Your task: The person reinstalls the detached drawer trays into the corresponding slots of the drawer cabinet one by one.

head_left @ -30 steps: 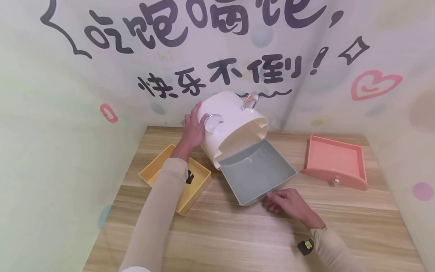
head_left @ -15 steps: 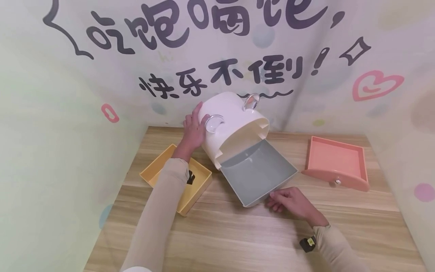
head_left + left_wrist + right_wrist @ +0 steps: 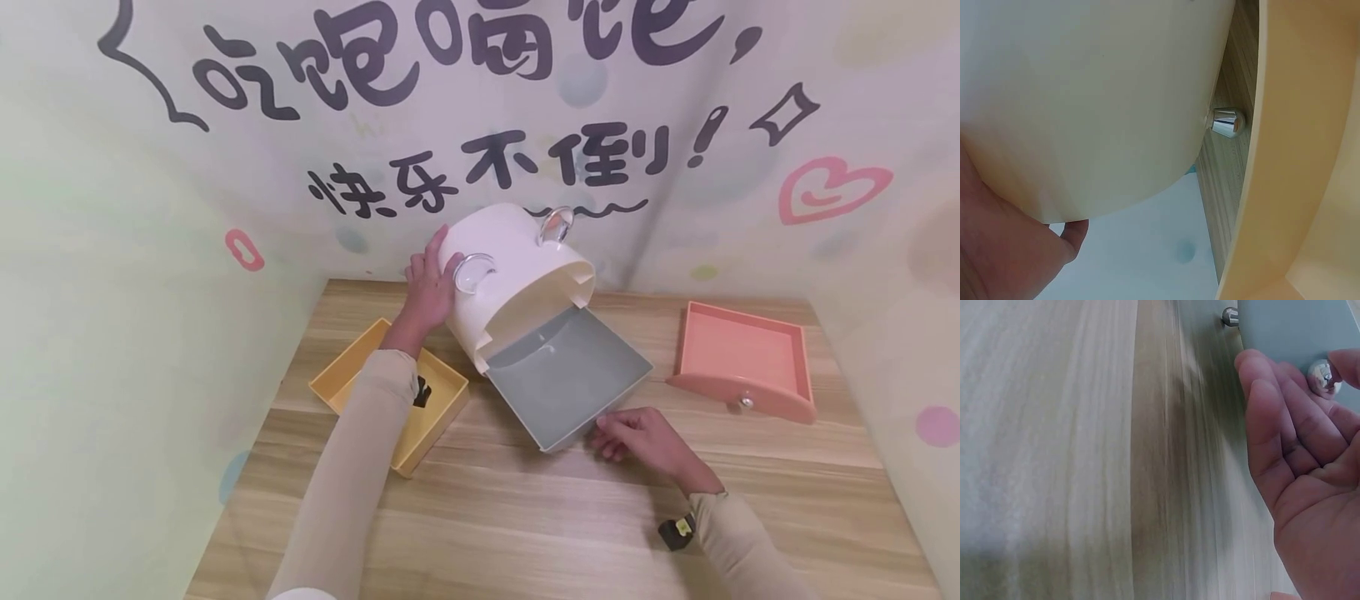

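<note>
On the table point(image 3: 480, 517) near its back edge, left hand point(image 3: 429, 296) grips shell point(image 3: 498, 246); right hand point(image 3: 641, 437) pinches knob point(image 3: 1321, 380) of grey drawer point(image 3: 573, 383). Drawer's front right corner has just shifted slightly toward shell; reads as a small push in, most still outside.

1 narrow gap between gray drawer point(image 3: 566, 379) and pink drawer point(image 3: 741, 350)

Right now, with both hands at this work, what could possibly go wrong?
The right hand pinches a small knob, so the gray drawer might swing or slip loose. The white casing could shift if the left hand at its side loosens. The yellow drawer lies close beside the casing and might get knocked.
</note>
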A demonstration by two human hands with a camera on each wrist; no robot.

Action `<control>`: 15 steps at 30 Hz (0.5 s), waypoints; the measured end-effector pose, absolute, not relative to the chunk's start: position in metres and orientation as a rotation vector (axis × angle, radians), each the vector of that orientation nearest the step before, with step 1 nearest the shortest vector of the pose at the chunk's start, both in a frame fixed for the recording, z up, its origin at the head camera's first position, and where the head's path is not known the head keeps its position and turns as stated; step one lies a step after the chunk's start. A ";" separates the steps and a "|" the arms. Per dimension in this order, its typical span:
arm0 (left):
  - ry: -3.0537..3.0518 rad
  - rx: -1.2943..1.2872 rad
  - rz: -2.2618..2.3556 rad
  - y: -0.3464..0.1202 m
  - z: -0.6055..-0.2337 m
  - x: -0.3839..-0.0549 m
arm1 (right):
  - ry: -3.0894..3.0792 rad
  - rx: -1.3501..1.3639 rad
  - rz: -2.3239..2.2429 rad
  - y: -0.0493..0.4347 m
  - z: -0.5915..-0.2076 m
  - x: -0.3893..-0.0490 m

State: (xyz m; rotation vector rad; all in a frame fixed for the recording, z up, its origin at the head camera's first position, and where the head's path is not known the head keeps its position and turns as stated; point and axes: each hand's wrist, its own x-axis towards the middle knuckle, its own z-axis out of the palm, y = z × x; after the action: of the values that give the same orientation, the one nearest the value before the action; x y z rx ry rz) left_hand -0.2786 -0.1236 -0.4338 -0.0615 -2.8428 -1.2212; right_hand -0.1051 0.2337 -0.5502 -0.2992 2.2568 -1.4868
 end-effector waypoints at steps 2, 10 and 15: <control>-2.841 -0.061 -1.225 -0.124 -0.434 -0.279 | 2.289 -0.294 -1.477 0.233 -0.550 -0.106; -2.832 -0.053 -1.242 -0.124 -0.434 -0.277 | 2.401 -0.264 -1.416 0.225 -0.552 -0.110; -2.825 -0.049 -1.253 -0.124 -0.434 -0.278 | 2.427 -0.246 -1.406 0.218 -0.553 -0.111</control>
State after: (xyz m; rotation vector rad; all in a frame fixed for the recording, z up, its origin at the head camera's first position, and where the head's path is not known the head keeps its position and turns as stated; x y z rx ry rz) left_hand -0.2776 -0.1242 -0.4339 -0.0491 -2.8246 -1.2526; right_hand -0.1111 0.2182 -0.5525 -0.2463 2.4270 -1.4061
